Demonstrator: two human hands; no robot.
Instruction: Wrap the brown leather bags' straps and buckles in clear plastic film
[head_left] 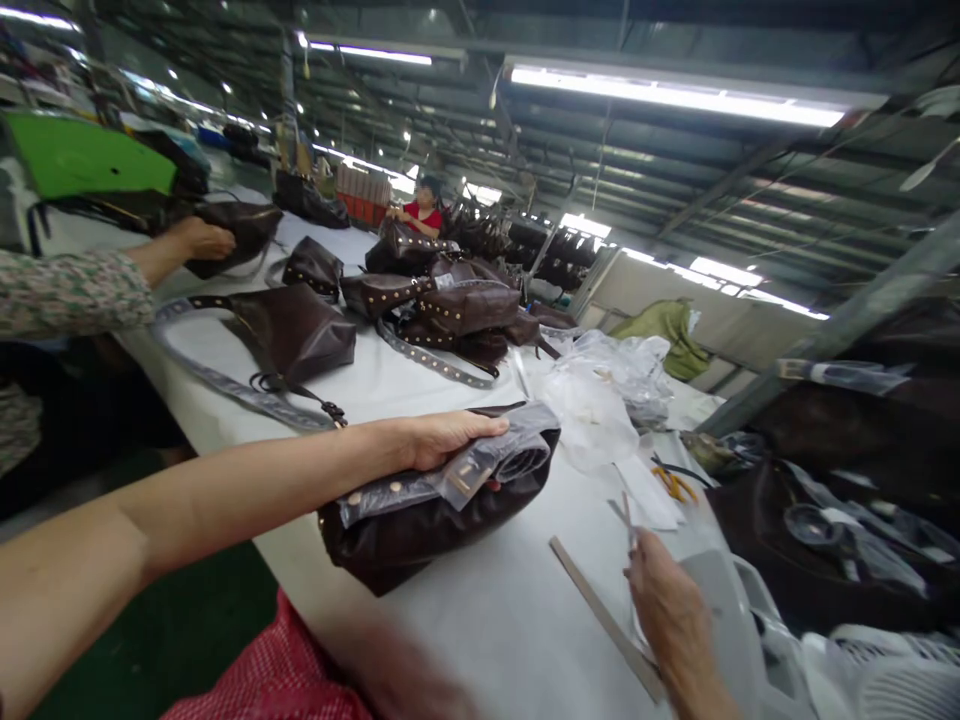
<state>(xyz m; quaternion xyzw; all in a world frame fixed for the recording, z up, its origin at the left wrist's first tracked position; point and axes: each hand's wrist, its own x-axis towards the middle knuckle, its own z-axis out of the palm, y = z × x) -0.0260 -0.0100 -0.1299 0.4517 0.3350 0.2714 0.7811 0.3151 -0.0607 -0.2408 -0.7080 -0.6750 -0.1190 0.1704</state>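
My left hand (442,440) reaches in from the left and is closed on a plastic-wrapped strap (517,455). The strap is coiled, has gold studs and a small tag, and lies on a dark brown handbag (442,545) on the table. Thumb on top, my fingers are partly hidden behind the strap. At the bottom edge a skin-coloured smear, apparently my right hand (405,665), is in fast motion; its fingers cannot be made out. To the right another person's hand (667,605) grips a thin tool, perhaps snips, above the table.
More brown handbags (465,305) crowd the white table (517,610). Clear plastic bags (600,390), yellow-handled scissors (673,485) and a flat strip (600,610) lie rightward. A co-worker's floral sleeve (75,292) extends in at left. A person in red (424,215) is farther back.
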